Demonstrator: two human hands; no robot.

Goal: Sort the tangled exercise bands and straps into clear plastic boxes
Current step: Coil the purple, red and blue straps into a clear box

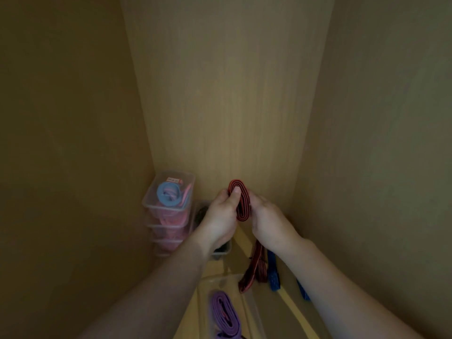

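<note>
- While both hands are raised in front of the cupboard's wooden back wall (225, 106), they share one red band (241, 199) with dark stripes, wound into a flat oval coil that stands on edge between them.
- The left hand (220, 216) pinches the coil's left side: its thumb lies pressed on the upper part of the coil and its fingers are curled behind it.
- The right hand (266, 221) grips the coil's right side with fingers bent round it. Its fingertips are hidden behind the band.
- A stack of clear boxes (168, 226) stands in the left back corner. At least three can be counted, and the lowest part is hidden by the left forearm.
- The top box holds one light blue band (166, 194) coiled in a ring, with pink bands (171, 217) beside and under it. The boxes below also show pink.
- One more clear box (221, 250), with something dark inside, sits just right of the stack, mostly behind the left hand.
- Another clear box (247, 302) lies at the bottom edge, holding one purple strap (223, 311) folded in loops.
- One loose red strap (254, 267) lies below the right wrist. Whether it joins the held coil cannot be told.
- Two stretches of blue strap (272, 272) show beside it, the second partly under the right forearm.
</note>
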